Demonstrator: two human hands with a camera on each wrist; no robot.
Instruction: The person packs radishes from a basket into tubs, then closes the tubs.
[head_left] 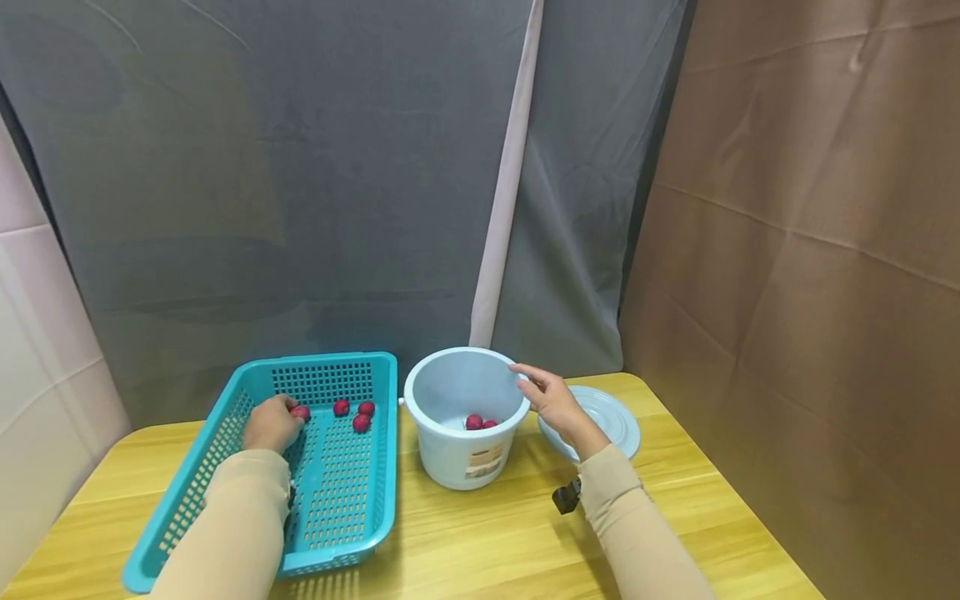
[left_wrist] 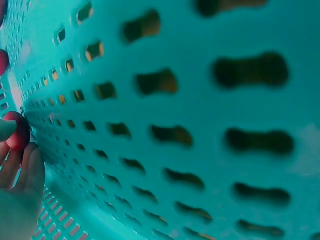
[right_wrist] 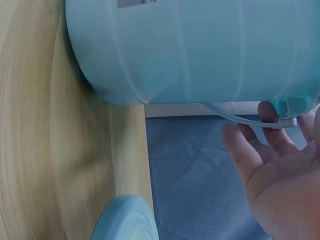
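Observation:
A teal slotted basket [head_left: 225, 467] lies on the left of the wooden table. My left hand [head_left: 288, 417] reaches into its far end and pinches a small red fruit [head_left: 302, 412]. In the left wrist view that fruit [left_wrist: 19, 134] sits between thumb and fingers [left_wrist: 27, 172], close to the basket wall [left_wrist: 190, 100]. Three more red fruits [head_left: 361, 422] lie loose beside it. A light blue bucket [head_left: 457, 454] stands at the centre with two red fruits [head_left: 474, 422] inside. My right hand [head_left: 534, 385] rests with relaxed fingers [right_wrist: 250, 150] at the bucket's right rim, by its wire handle [right_wrist: 240, 118].
A light blue lid [head_left: 617, 421] lies on the table right of the bucket, partly behind my right hand. The lid [right_wrist: 125, 220] also shows near the table's far edge. Grey and brown cloth hangs behind and to the right.

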